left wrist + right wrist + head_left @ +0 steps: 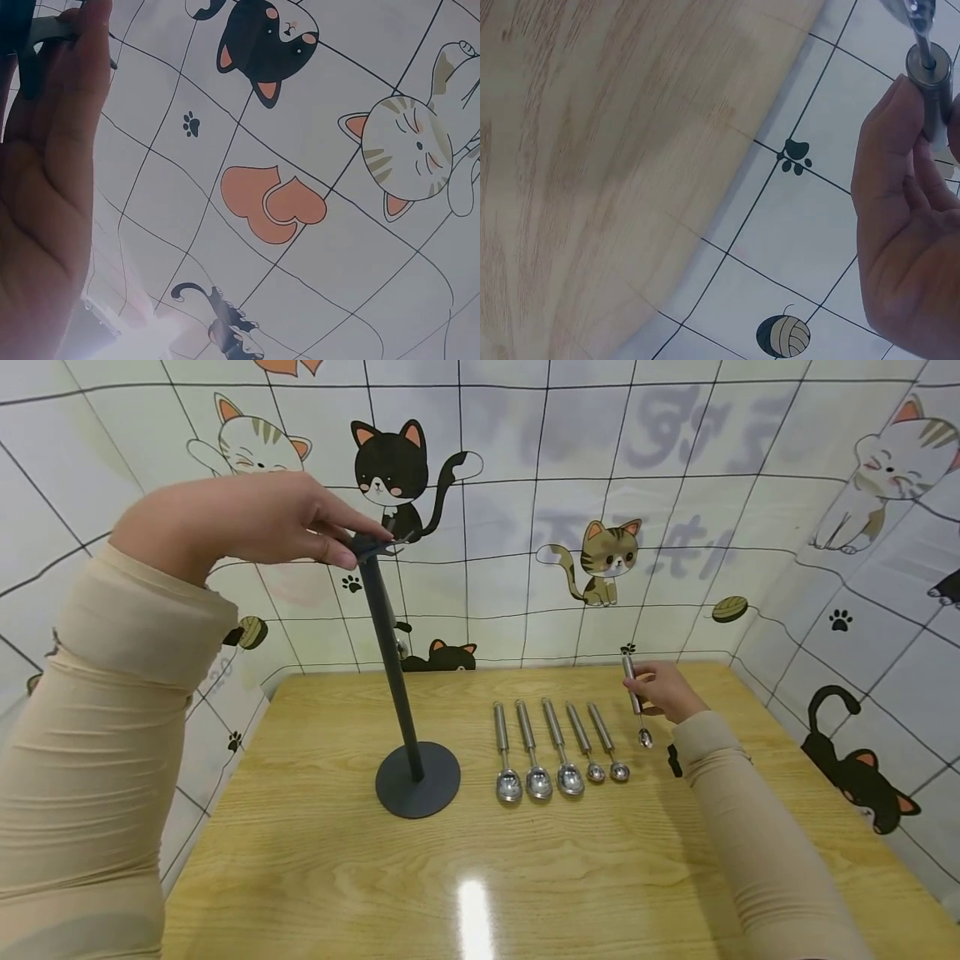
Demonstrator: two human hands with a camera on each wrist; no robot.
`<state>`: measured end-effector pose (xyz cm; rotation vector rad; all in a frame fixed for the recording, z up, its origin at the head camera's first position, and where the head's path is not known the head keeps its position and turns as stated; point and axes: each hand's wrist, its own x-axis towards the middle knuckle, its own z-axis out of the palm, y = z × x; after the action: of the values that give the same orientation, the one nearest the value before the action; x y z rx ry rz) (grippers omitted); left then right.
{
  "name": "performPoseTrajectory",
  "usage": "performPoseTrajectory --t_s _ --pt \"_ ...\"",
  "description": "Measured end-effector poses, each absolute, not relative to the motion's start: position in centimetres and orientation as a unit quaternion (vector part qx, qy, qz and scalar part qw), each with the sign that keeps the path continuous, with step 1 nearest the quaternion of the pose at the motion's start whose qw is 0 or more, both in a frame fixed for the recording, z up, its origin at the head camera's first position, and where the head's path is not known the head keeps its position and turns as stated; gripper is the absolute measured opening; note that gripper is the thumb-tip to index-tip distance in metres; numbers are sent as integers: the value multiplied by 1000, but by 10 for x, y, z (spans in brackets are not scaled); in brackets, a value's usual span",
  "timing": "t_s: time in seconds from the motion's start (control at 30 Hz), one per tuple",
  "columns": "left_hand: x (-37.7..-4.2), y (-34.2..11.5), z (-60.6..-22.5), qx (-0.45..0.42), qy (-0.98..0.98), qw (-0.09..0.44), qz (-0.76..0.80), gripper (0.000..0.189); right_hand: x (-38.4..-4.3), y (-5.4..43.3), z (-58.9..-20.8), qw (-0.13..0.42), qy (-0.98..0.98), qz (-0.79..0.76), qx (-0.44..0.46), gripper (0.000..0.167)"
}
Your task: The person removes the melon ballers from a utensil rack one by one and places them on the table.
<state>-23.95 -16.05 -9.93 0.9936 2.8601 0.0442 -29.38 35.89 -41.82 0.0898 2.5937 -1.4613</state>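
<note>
My left hand pinches the top of a tall black stand with its thumb and fingers, where short hooks stick out. In the left wrist view, dark hook arms show beside the fingers at the upper left. A small metal scoop is in my right hand, gripped by its handle, bowl end down above the table. Seen from the right wrist, the round end of its handle sits between thumb and fingers. To its left, three larger scoops and two smaller ones lie in a row.
The stand's round black base rests on the wooden table, left of the row of scoops. Behind and beside the table rise white walls with grid lines and cartoon cats.
</note>
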Motion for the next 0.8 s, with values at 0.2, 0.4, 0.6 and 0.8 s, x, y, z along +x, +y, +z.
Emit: performPoseTrajectory --t_s 0.2,0.4,0.6,0.8 --pt "-242 -151 -93 357 931 77 16 58 -291 362 -419 82 866 -492 37 53" --pt "-238 -149 -93 348 935 59 -24 61 -290 363 -420 85 863 -496 37 53" --pt "-235 -153 -95 357 932 34 -46 59 -290 364 -421 85 862 -500 33 51" --pt "-234 -162 -100 357 932 -3 -63 61 -290 365 -423 86 858 -505 33 49"
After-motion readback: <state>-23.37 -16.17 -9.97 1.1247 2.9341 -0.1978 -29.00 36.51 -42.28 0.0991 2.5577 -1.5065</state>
